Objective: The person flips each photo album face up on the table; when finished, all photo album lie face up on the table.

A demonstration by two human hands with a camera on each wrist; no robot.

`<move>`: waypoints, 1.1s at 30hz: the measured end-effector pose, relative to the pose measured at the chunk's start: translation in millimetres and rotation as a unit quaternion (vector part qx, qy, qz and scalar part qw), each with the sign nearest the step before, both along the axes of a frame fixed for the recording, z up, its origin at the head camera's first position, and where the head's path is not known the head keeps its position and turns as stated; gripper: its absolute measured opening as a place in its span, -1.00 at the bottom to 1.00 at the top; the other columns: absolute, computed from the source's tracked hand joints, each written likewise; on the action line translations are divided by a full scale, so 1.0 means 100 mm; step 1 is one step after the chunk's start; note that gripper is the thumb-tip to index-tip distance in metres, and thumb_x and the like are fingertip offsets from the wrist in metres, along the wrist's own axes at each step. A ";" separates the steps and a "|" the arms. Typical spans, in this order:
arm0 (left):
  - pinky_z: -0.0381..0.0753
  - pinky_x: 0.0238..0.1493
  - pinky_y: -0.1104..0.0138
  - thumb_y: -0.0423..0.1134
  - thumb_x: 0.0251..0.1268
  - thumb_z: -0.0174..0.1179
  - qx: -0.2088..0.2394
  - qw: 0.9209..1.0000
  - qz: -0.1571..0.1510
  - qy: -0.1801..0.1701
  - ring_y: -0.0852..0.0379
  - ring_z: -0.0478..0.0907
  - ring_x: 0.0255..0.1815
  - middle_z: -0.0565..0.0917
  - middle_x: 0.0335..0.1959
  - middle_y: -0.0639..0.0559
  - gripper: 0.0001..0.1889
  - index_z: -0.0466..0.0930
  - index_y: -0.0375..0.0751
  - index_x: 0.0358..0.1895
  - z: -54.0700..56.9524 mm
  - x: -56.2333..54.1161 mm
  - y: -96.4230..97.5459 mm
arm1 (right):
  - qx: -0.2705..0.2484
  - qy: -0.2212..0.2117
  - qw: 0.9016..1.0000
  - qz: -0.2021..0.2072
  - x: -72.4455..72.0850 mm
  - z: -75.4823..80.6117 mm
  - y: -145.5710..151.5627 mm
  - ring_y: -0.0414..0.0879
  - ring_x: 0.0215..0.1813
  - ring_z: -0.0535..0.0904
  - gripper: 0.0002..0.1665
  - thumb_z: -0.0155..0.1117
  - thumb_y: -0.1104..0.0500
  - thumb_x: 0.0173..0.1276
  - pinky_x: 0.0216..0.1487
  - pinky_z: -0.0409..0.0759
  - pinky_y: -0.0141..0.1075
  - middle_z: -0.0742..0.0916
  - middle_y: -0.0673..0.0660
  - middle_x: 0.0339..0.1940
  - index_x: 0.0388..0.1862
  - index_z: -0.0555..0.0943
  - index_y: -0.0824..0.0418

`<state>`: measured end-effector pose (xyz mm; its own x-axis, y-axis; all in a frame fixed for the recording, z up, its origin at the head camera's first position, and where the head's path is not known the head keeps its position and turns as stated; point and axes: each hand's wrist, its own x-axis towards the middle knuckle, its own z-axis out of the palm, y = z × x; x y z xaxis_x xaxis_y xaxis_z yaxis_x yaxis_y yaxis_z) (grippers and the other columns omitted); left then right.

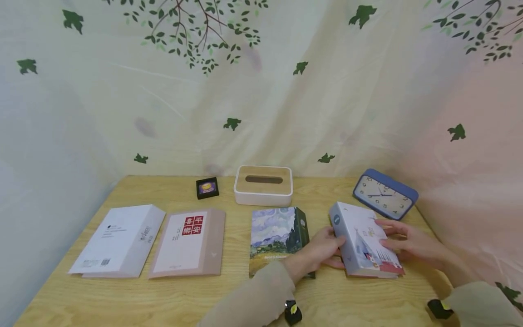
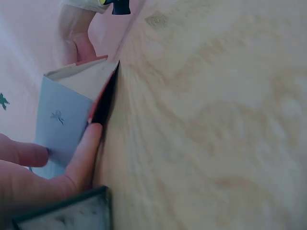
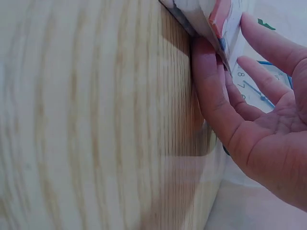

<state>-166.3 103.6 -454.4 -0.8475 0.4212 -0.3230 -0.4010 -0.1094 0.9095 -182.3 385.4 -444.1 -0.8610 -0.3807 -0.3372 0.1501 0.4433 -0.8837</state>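
A thick book (image 1: pixel 367 240) with a white illustrated cover and pale blue spine lies at the right of the table, slightly tilted up. On its spine side, my left hand (image 1: pixel 320 250) grips it; in the left wrist view one finger (image 2: pixel 86 148) reaches beneath the spine's lower edge and another presses the blue spine (image 2: pixel 62 120). My right hand (image 1: pixel 412 240) holds the opposite side, with fingers over the cover and, in the right wrist view, others tucked under the edge (image 3: pixel 206 62). A photo album (image 1: pixel 273 231) with a painted landscape lies beneath my left forearm.
Left on the table lie a white book (image 1: pixel 118 240) and a pink book (image 1: pixel 184 245). Behind them are a small black framed item (image 1: pixel 207 188) and a white tissue box (image 1: pixel 263 197) with a wooden top. A blue clock (image 1: pixel 386 193) stands just behind the held book.
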 end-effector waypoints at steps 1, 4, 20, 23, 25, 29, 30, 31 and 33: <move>0.69 -0.18 -0.19 -0.32 0.57 0.03 -0.014 1.000 0.001 0.004 -0.22 0.68 -0.07 0.68 -0.12 -0.19 -0.66 0.39 -0.32 0.30 0.01 0.00 0.01 | -0.001 -0.003 1.000 -0.002 0.00 0.00 0.01 0.13 0.09 0.51 -0.18 0.21 0.18 0.54 -0.06 0.71 -0.09 0.32 0.51 0.34 0.58 0.06 0.39; 0.70 -0.20 -0.15 -0.32 0.58 0.02 -0.053 0.998 -0.002 0.023 -0.20 0.68 -0.05 0.68 -0.10 -0.20 -0.67 0.43 -0.34 0.28 0.06 0.03 0.04 | 0.000 -0.012 1.000 -0.009 -0.01 0.01 0.02 0.12 0.08 0.51 -0.17 0.22 0.16 0.54 -0.07 0.71 -0.09 0.31 0.50 0.34 0.59 0.05 0.36; 0.70 -0.36 0.22 -0.22 0.44 0.29 -0.214 0.973 -0.021 0.084 0.17 0.61 -0.27 0.65 -0.06 -0.08 -0.46 0.41 -0.23 0.41 0.17 0.04 0.08 | -0.003 -0.024 1.000 -0.020 0.00 -0.01 0.07 0.12 0.01 0.58 -0.08 0.30 0.18 0.49 -0.10 0.72 -0.04 0.27 0.56 0.34 0.64 0.01 0.24; 0.69 -0.39 0.23 -0.22 0.43 0.29 -0.213 0.973 -0.013 0.089 0.18 0.60 -0.28 0.65 -0.06 -0.07 -0.45 0.40 -0.22 0.41 0.18 0.06 0.11 | -0.005 -0.022 1.000 -0.020 0.00 -0.02 0.10 0.11 0.01 0.60 -0.08 0.29 0.18 0.50 -0.10 0.72 -0.05 0.27 0.56 0.35 0.65 0.00 0.21; 0.68 -0.40 0.23 -0.22 0.43 0.30 -0.216 0.972 -0.007 0.087 0.17 0.59 -0.27 0.64 -0.03 -0.08 -0.44 0.39 -0.22 0.43 0.18 0.08 0.12 | 0.000 -0.025 0.999 -0.022 0.00 -0.03 0.12 0.10 0.01 0.60 -0.07 0.29 0.17 0.50 -0.08 0.72 -0.06 0.28 0.55 0.35 0.65 0.01 0.19; 0.67 -0.38 0.23 -0.21 0.43 0.29 -0.222 0.972 0.001 0.079 0.16 0.60 -0.20 0.60 0.07 -0.09 -0.39 0.34 -0.17 0.48 0.18 0.10 0.11 | 0.001 -0.033 0.999 -0.023 -0.01 -0.05 0.10 0.10 0.02 0.61 -0.07 0.30 0.15 0.49 -0.07 0.72 -0.06 0.28 0.52 0.36 0.66 0.01 0.18; 0.67 -0.37 0.24 -0.21 0.43 0.29 -0.223 0.972 0.002 0.078 0.16 0.59 -0.18 0.59 0.09 -0.09 -0.38 0.33 -0.16 0.49 0.18 0.11 0.10 | -0.005 -0.032 0.999 -0.019 -0.01 -0.05 0.09 0.11 0.01 0.61 -0.07 0.29 0.16 0.49 -0.07 0.72 -0.05 0.27 0.53 0.36 0.65 0.00 0.20; 0.67 -0.37 0.24 -0.21 0.44 0.29 -0.220 0.972 0.003 0.077 0.16 0.60 -0.17 0.58 0.10 -0.10 -0.38 0.32 -0.16 0.50 0.18 0.11 0.10 | -0.009 -0.031 0.999 -0.018 -0.01 -0.05 0.10 0.12 0.01 0.61 -0.07 0.29 0.17 0.50 -0.08 0.72 -0.05 0.27 0.53 0.36 0.65 -0.01 0.20; 0.68 -0.36 0.23 -0.22 0.44 0.29 -0.215 0.973 0.003 0.080 0.15 0.59 -0.16 0.56 0.11 -0.11 -0.39 0.32 -0.17 0.49 0.18 0.11 0.10 | -0.014 -0.031 0.999 -0.017 -0.01 -0.05 0.09 0.12 0.00 0.61 -0.07 0.28 0.17 0.50 -0.09 0.73 -0.05 0.27 0.52 0.35 0.65 -0.02 0.21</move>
<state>-155.6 113.6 -436.0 -0.9035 0.2705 -0.3323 -0.2513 0.2938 0.9223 -183.3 394.6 -448.8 -0.8510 -0.3622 -0.3802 0.2195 0.4123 -0.8842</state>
